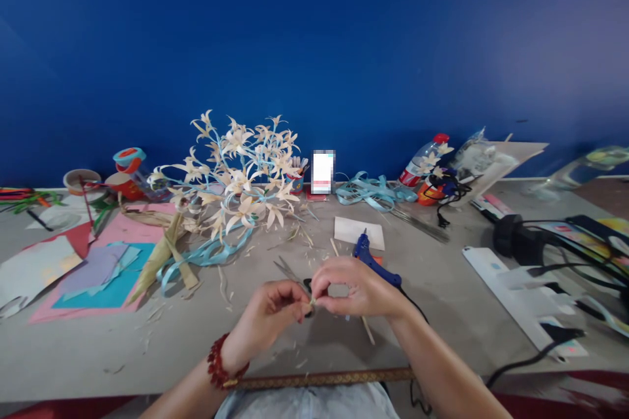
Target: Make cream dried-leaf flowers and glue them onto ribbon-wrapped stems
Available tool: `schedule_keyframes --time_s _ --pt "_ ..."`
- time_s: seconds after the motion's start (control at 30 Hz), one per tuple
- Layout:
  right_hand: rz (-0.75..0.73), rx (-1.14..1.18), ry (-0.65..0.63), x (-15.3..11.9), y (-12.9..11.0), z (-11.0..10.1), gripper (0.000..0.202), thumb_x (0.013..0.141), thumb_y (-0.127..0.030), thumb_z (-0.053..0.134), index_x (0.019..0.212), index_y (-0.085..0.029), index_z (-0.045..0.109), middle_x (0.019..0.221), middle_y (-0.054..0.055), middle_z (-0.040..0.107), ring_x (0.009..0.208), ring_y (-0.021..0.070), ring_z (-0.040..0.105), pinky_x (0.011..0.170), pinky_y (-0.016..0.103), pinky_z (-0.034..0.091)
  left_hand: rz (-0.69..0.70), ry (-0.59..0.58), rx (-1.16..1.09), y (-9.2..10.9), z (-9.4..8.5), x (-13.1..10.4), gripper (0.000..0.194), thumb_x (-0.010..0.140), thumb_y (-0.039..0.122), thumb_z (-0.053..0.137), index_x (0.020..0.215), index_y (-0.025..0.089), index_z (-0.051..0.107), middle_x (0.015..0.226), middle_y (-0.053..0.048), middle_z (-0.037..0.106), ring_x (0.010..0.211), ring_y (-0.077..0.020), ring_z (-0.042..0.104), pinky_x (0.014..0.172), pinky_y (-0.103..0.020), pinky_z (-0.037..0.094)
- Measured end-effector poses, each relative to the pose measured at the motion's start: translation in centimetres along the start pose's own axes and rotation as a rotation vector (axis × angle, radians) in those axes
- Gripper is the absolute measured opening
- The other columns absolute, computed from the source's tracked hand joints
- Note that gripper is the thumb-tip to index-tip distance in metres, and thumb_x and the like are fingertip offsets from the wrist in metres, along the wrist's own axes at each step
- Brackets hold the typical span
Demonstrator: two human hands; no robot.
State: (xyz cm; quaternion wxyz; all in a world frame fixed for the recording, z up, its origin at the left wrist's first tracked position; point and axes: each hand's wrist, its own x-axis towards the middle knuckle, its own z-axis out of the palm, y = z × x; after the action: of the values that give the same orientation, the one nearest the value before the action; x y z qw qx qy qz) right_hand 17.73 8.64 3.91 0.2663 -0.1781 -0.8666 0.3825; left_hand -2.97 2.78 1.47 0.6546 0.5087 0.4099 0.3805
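Observation:
My left hand (275, 311), with a red bead bracelet (216, 361) on its wrist, pinches a small pale piece (312, 302) at its fingertips. From the right, my right hand (354, 285) closes its thumb and finger on the same piece, so the fingertips of both hands nearly meet. Scissors (289, 271) lie on the table just behind, their handles partly hidden by my hands. A blue glue gun (376, 260) rests beyond my right hand, beside a white card (346, 230).
Pale flowers on blue stems (240, 177) stand at the back left. Dried husks (157, 262) and coloured paper (105, 288) lie left. Blue ribbon (368, 191), a bottle (422, 160) and a lit phone (323, 171) are behind. A white power strip (511, 301) lies right.

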Motion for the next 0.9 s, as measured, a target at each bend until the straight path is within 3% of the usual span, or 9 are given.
schedule_keyframes --time_s 0.3,0.7,0.9 --pt "0.004 0.011 -0.012 0.1 -0.2 -0.1 0.007 0.085 -0.017 0.062 0.082 -0.018 0.068 0.082 0.004 0.071 0.077 0.0150 0.065 0.076 0.026 0.048 0.002 -0.003 0.027 0.0 0.0 0.1 0.028 0.077 0.039 0.070 0.069 0.013 0.063 0.062 0.000 0.056 0.057 -0.0101 0.046 0.057 -0.022 0.037" --pt "0.066 0.057 0.059 -0.4 1.0 0.4 0.007 0.085 -0.020 0.064 0.083 -0.017 0.068 0.081 0.004 0.071 0.076 0.0150 0.065 0.074 0.025 0.048 0.236 0.124 0.448 -0.5 0.0 0.2 0.012 0.082 0.021 0.061 0.072 0.016 0.063 0.069 -0.003 0.062 0.067 -0.0146 0.056 0.064 -0.024 0.042" --pt "0.124 0.123 0.123 -0.5 2.7 1.0 0.013 0.085 -0.027 0.066 0.081 -0.016 0.069 0.078 0.005 0.070 0.073 0.0153 0.064 0.070 0.025 0.049 0.208 0.140 0.469 -0.9 -0.5 1.3 0.015 0.083 0.024 0.060 0.071 0.016 0.064 0.068 -0.003 0.063 0.066 -0.0158 0.056 0.061 -0.024 0.041"
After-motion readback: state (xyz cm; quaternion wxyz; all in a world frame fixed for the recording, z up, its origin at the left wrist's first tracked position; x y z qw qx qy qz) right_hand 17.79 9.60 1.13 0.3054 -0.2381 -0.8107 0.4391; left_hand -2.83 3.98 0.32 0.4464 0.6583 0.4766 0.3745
